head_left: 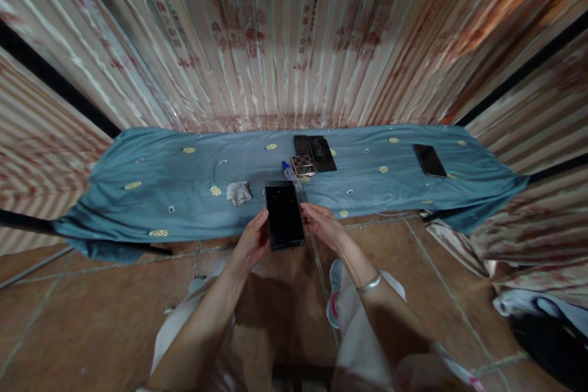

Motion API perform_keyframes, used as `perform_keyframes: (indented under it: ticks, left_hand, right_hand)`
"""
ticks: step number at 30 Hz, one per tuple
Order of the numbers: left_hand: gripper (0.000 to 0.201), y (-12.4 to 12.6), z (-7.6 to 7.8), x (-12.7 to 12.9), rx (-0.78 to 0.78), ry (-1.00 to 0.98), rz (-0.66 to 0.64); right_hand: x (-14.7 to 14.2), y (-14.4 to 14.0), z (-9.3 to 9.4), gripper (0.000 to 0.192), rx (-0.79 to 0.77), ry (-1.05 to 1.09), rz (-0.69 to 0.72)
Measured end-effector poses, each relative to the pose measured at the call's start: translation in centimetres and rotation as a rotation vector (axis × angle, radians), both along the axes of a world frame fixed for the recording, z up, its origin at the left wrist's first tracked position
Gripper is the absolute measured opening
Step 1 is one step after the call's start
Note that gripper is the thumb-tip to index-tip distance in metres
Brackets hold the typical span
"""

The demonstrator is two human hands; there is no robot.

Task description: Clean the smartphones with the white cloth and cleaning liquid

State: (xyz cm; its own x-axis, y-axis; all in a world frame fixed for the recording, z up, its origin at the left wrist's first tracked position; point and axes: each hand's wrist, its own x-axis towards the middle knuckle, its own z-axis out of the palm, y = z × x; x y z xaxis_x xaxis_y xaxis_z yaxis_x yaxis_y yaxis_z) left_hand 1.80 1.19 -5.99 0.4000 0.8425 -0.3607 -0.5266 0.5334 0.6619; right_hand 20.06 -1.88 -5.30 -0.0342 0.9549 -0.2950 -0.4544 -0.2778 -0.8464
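Note:
A black smartphone (285, 217) is held up between my two hands, dark screen facing me, over the front edge of the cloth-covered bench. My left hand (252, 239) grips its left edge. On the opposite side, my right hand (324, 223) has its fingers at the phone's right edge. Just beyond the phone lies a clear bottle with a blue cap (291, 173), partly hidden by it. A crumpled grey cloth (239, 193) rests to the left. Behind the bottle sit a checkered compact-like case (304, 165), a small dark flat item (301, 145) and a dark phone-like slab (322, 154).
Another dark phone (430, 160) lies on the right part of the teal bench cover (248, 162). Striped curtains (285, 61) hang behind and at both sides, with dark frame bars (59, 76). Below is a brown tiled floor (395, 251); a black object (551, 343) is at lower right.

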Motion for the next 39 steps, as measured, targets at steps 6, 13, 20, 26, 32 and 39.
perform_keyframes:
  ticks: [6,13,20,26,32,39]
  left_hand:
    - [0.025,-0.3,0.2,0.9,0.026,0.029,-0.034]
    - [0.033,-0.4,0.5,1.1,0.064,0.044,-0.047]
    - [0.039,-0.7,1.4,1.2,0.046,0.091,-0.025]
    - [0.030,0.2,1.0,1.5,0.006,0.103,0.021]
    - [0.030,1.2,0.3,2.1,-0.018,0.096,0.103]
    - [0.030,2.2,0.0,3.1,-0.031,0.056,0.198]
  right_hand:
    - [0.1,0.4,-0.4,0.034,-0.012,0.049,-0.127]
    - [0.3,0.5,-0.7,0.034,0.003,-0.010,-0.165]
    - [0.0,0.6,-1.6,0.037,0.004,-0.123,-0.204]
    - [-0.4,0.9,-2.3,0.042,0.065,-0.296,-0.242]
    - [-0.8,0.6,-1.6,0.057,0.150,-0.601,-0.179]
    - [-2.2,-0.5,-0.2,0.097,0.283,-1.072,-0.083]
